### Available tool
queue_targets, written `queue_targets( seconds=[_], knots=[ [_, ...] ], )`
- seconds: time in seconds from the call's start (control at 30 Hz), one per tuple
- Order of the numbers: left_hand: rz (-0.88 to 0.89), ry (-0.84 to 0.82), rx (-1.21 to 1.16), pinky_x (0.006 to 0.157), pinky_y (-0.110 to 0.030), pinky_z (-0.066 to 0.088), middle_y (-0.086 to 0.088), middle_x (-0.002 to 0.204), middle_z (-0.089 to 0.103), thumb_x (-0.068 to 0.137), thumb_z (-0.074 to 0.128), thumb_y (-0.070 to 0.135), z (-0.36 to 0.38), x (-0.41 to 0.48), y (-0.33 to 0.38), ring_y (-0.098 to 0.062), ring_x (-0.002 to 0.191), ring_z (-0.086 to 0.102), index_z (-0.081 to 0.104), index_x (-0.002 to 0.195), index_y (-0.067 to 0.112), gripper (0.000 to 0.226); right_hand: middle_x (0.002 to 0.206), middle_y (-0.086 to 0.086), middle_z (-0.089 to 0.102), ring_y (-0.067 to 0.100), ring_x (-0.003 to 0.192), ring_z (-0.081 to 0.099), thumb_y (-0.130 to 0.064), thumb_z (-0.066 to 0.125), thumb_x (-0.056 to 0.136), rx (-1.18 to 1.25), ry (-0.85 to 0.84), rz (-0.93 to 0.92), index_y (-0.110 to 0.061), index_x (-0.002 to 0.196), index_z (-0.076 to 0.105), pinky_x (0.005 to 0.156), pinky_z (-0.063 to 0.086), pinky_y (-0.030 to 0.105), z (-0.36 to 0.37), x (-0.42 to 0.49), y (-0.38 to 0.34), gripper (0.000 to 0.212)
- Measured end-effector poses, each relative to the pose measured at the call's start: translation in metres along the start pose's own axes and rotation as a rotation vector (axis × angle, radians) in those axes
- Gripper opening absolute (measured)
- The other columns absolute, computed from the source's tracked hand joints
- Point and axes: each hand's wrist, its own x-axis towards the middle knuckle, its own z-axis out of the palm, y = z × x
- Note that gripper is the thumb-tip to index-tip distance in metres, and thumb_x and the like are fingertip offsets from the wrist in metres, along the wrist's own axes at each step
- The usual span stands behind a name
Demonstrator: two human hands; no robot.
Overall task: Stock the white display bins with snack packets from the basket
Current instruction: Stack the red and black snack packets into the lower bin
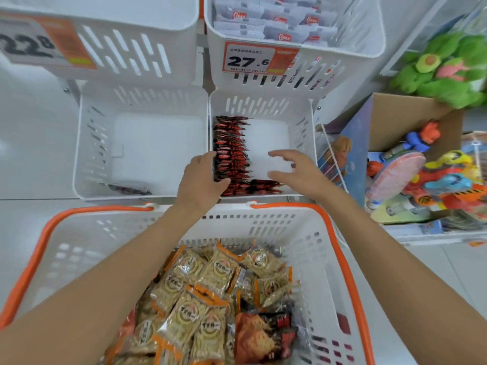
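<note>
Done: one row of red-and-black packets (232, 148) standing in lower right bin (303, 133) | left hand (200, 180) gripping row's near end | right hand (292, 169) open above bare bin floor, holding nothing | To do: lower left bin (89, 154) almost bare, basket (342, 259) full of tan packets (200, 293)

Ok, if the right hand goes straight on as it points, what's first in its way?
Probably the row of red-and-black snack packets in the white slotted plastic bin; the right hand points toward it, depth unclear.
</note>
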Motion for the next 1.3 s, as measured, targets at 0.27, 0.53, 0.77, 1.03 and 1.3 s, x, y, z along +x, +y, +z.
queue_targets(
  seconds=[0.27, 0.53, 0.77, 1.03, 1.3],
  knots=[
    [0.143, -0.124, -0.099, 0.083, -0.03, 0.047, 0.003, 0.106, 0.057, 0.09, 0.066, 0.024, -0.021, -0.117, 0.009, -0.015, 0.092, 0.055, 0.054, 0.126, 0.018, 0.038, 0.092, -0.007, 0.065, 0.01, 0.083, 0.061, -0.024, 0.069, 0.089, -0.002, -0.151, -0.011, -0.021, 0.094, 0.065, 0.077, 0.05, 0.026, 0.051, -0.148, -0.038, 0.007],
    [-0.086, -0.272, -0.112, 0.083, -0.037, 0.05, -0.002, 0.107, 0.06, 0.09, 0.064, 0.02, -0.028, -0.195, -0.043, -0.02, 0.092, 0.059, 0.056, 0.121, 0.013, 0.032, 0.121, 0.015, 0.06, 0.032, 0.104, 0.058, -0.015, 0.064, 0.085, -0.734, -0.658, 0.232, -0.006, 0.12, 0.059, 0.089, 0.052, 0.042, 0.127, -0.215, 0.042, 0.037],
    [0.036, -0.488, -0.071, 0.106, -0.035, 0.041, 0.004, 0.146, 0.046, 0.086, 0.072, 0.027, -0.026, -0.22, -0.021, -0.016, 0.129, 0.048, 0.041, 0.145, 0.025, 0.067, 0.078, -0.003, 0.068, 0.006, 0.063, 0.058, -0.016, 0.067, 0.09, -0.19, -0.427, 0.007, -0.017, 0.094, 0.075, 0.06, 0.045, 0.017, 0.108, -0.208, -0.028, 0.009],
    [-0.236, -0.36, -0.164, 0.054, -0.024, 0.049, -0.003, 0.077, 0.068, 0.083, 0.075, 0.026, -0.04, -0.217, -0.058, -0.015, 0.06, 0.063, 0.066, 0.1, 0.015, 0.022, 0.137, 0.003, 0.054, 0.022, 0.127, 0.05, -0.022, 0.066, 0.091, -0.221, -0.554, 0.179, -0.016, 0.131, 0.055, 0.107, 0.04, 0.036, 0.104, -0.207, -0.001, 0.042],
    [-0.403, -0.331, -0.41, 0.088, -0.024, 0.042, 0.004, 0.118, 0.052, 0.089, 0.069, 0.03, -0.037, -0.222, -0.059, -0.012, 0.109, 0.052, 0.045, 0.136, 0.017, 0.055, 0.144, 0.005, 0.05, 0.028, 0.146, 0.02, -0.014, 0.062, 0.085, -0.797, -0.585, -0.093, -0.024, 0.149, 0.034, 0.118, 0.009, 0.047, 0.166, -0.214, 0.028, 0.071]
  ],
)
